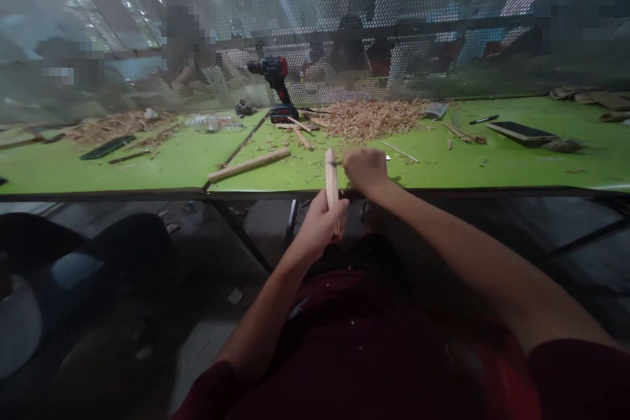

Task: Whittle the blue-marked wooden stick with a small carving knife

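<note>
My left hand (pixel 319 220) is closed around the lower end of a pale wooden stick (pixel 331 174), held roughly upright in front of the table's near edge. The stick has flat, cut-looking faces and a tapered top. Just right of that top, my right hand (pixel 365 169) is closed in a fist. A thin, dark, blade-like tool (pixel 338 163) pokes out of the fist and meets the stick's side. Most of this tool is hidden by the fingers. A longer rounded wooden stick (pixel 250 165) lies on the table to the left.
On the green table (pixel 516 167) stand a cordless drill (pixel 275 82) and a heap of wood shavings (pixel 377 118). A phone (pixel 522 132) and a pen (pixel 483 119) lie at right. Perforated mesh (pixel 315 33) rises behind. Someone's legs (pixel 123 249) are at lower left.
</note>
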A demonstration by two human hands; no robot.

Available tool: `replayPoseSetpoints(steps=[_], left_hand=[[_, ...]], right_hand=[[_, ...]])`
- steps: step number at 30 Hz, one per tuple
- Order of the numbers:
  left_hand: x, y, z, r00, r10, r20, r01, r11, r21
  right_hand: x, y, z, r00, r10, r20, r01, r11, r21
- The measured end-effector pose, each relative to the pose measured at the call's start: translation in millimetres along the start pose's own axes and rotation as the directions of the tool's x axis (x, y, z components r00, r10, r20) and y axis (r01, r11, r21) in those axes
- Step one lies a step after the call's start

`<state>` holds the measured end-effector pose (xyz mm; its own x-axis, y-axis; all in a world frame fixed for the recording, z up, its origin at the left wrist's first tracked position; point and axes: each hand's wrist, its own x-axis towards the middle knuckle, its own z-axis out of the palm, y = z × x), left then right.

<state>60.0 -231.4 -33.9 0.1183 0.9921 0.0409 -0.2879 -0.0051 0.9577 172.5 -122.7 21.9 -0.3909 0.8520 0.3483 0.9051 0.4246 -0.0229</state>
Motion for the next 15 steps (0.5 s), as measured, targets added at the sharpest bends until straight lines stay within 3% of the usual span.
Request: replayPoseSetpoints(steps=[3, 6, 9, 12, 15], left_hand=[[-11, 0, 8.2, 0.991, -0.015, 0.133, 0.006, 0.998, 0.063], [-11, 0, 11.7, 0.996, -0.019, 0.090, 0.019, 1.000, -0.005], [-2, -2, 8.8, 1.000, -0.016, 0.012, 0.017, 0.999, -0.042], [4, -6, 5.5, 1.000, 0.002, 0.019, -0.002, 0.999, -0.034], [6, -9, 4.0, 1.000, 0.016, 0.010, -0.015, 1.000, -0.002]], right_hand=[[18, 27, -6, 0.988, 0.146, -0.046, -0.149, 0.987, -0.062], [18, 46, -12, 0.964, 0.248, -0.094, -0.257, 0.962, -0.096], [-3, 40, -13, 0.979, 0.171, -0.108, -0.182, 0.978, -0.102], [-28, 17, -6, 0.998, 0.042, -0.048, -0.045, 0.996, -0.078], [-36, 1, 1, 1.000, 0.015, -0.026, -0.016, 0.999, -0.031]])
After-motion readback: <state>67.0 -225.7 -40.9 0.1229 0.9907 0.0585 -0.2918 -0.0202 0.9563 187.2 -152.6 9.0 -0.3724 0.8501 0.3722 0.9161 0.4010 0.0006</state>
